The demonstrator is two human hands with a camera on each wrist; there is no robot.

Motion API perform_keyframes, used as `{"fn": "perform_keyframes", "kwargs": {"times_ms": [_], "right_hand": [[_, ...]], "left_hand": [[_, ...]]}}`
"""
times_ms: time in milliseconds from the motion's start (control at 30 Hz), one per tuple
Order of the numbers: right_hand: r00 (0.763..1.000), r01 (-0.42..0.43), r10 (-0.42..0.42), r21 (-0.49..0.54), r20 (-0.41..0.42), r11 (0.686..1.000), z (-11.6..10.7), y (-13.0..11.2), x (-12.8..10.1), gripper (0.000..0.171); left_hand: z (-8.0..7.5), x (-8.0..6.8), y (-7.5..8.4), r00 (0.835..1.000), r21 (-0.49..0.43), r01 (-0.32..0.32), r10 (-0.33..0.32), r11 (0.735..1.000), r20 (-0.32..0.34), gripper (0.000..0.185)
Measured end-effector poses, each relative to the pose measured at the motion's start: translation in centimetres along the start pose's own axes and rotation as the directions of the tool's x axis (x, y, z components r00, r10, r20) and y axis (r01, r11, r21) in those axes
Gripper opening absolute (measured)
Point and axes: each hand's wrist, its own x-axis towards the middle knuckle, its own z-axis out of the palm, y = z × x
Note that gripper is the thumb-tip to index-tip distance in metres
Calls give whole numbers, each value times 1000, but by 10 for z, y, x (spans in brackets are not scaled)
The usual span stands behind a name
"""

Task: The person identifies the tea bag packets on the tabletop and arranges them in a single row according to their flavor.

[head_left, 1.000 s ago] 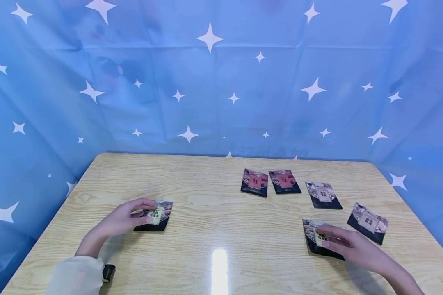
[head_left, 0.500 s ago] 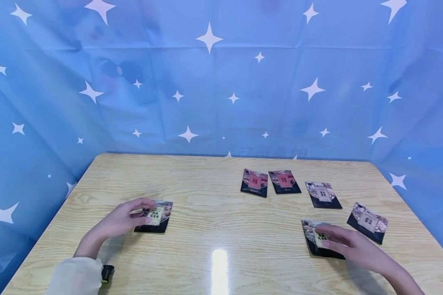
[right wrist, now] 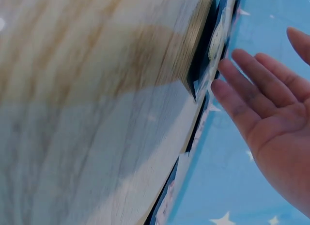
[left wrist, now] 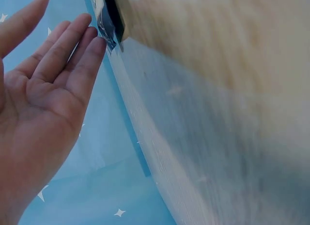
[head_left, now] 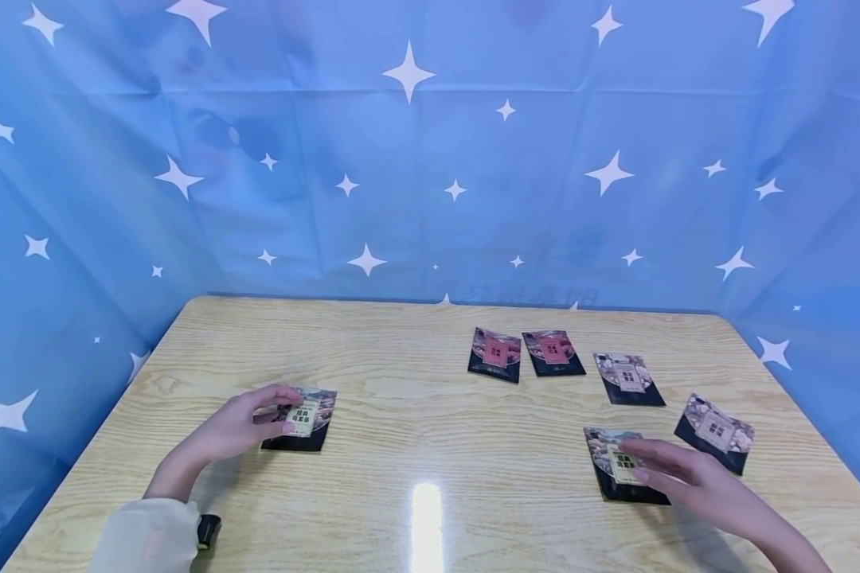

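Observation:
My left hand (head_left: 236, 426) hovers over a flat sachet (head_left: 317, 418) with a dark base and a pale green label, lying at the table's left. Its fingers reach forward, thumb apart, across the label. In the left wrist view the fingers (left wrist: 63, 55) look nearly straight, tips close to the sachet's edge (left wrist: 105, 21). On the right, another green-label sachet (head_left: 619, 469) lies flat with my right hand (head_left: 702, 481) above its right side. The right wrist view shows those fingers (right wrist: 247, 89) extended and relaxed beside the sachet (right wrist: 213, 45).
Two red-label sachets (head_left: 495, 355) lie at the back, right of centre. Two pale-label sachets (head_left: 628, 379) sit further right, one tilted near my right hand. A small black object (head_left: 209, 531) shows beside my left sleeve (head_left: 146, 537). A blue starry cloth (head_left: 430, 159) hangs behind the wooden table (head_left: 401, 430).
My right hand has drawn back slightly to the right, baring more of its sachet's label. That sachet has shifted a little left. The left hand stays in place.

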Motion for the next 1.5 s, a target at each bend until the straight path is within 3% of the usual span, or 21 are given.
{"fn": "perform_keyframes", "kwargs": {"times_ms": [167, 433, 900, 1200, 1500], "right_hand": [[998, 41, -43, 47, 47, 998, -2, 3, -5, 36], [982, 48, -88, 230, 167, 972, -2, 10, -6, 38], [985, 107, -123, 126, 121, 986, 1, 8, 1, 37], [986, 74, -89, 107, 139, 991, 1, 5, 10, 39], [984, -8, -4, 70, 175, 998, 8, -14, 43, 42]], "left_hand": [[0, 1, 1, 999, 17, 31, -31, 999, 10, 38], [0, 2, 2, 999, 47, 37, -38, 998, 23, 38], [-1, 0, 7, 999, 10, 23, -23, 1000, 41, 36], [-1, 1, 9, 997, 12, 49, -50, 999, 50, 37], [-2, 1, 9, 995, 8, 70, -70, 998, 68, 37]]}}
